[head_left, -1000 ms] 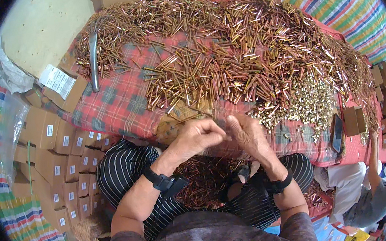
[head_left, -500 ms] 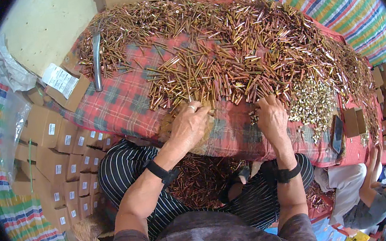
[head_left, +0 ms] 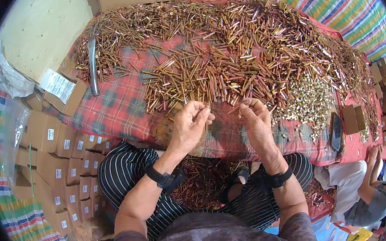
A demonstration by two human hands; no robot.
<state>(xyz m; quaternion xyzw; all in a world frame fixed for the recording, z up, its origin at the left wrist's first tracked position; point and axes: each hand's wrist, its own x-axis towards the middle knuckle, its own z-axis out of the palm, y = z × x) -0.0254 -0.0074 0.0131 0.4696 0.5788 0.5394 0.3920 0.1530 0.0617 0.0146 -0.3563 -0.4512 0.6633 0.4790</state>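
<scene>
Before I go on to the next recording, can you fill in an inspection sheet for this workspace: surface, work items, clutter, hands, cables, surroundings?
Surface: plaid cloth, largely covered, bare patches at left.
Work items: metal rods heaped loosely across the cloth; small gold-coloured bits piled at right.
Clutter: curved metal bar on the cloth at left; open carton at far right.
Left hand: fingers pinched, apparently on a rod, at the heap's near edge.
Right hand: fingers pinched, apparently on a rod, apart from the left.
Cables: nothing seen.
Surroundings: stacked boxes at left; striped sheeting at upper right; another person at lower right.
</scene>
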